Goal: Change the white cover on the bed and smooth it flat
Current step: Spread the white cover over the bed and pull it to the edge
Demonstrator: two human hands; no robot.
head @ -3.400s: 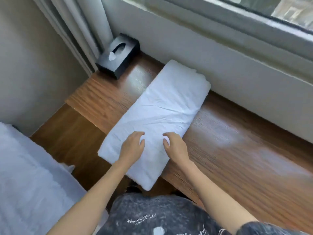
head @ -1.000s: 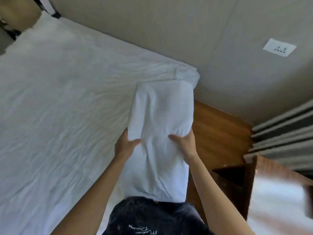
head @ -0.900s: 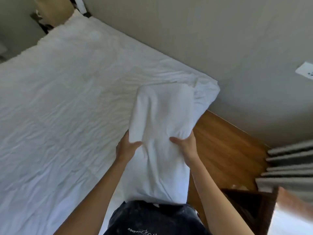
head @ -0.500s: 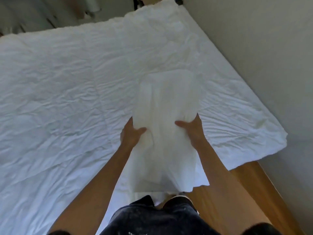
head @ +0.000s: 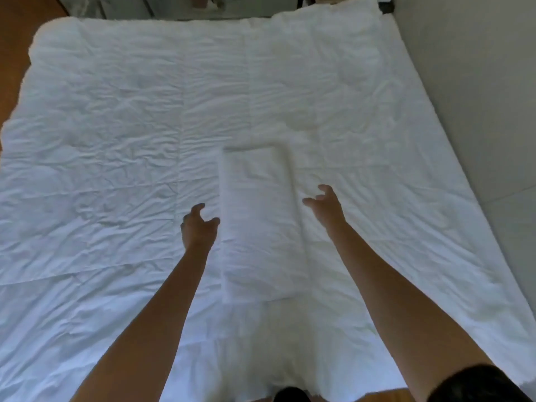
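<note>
I see a big bed [head: 116, 140] with a wrinkled white sheet [head: 362, 111] all over it. The sheet has many small creases and a few long fold lines going across. In the middle of the bed lies the folded cover [head: 261, 227]. It is a long white bundle, and its long side points from near to far. It rests flat on the sheet, with its near end a little way in from the near edge of the bed. My left hand [head: 198, 227] is just left of the cover, about halfway along it. Its fingers are spread and a bit bent, and it holds nothing. I cannot tell if the thumb touches the cover's edge. My right hand [head: 324, 206] is just right of the cover, a bit farther out than the left one. Its fingers are loose and spread too, and it holds nothing. Both bare arms reach out from the near edge, one on each side of the cover. A pale wall [head: 478, 82] runs along the right side of the bed. Brown wood floor [head: 14, 53] shows at the far left.
</note>
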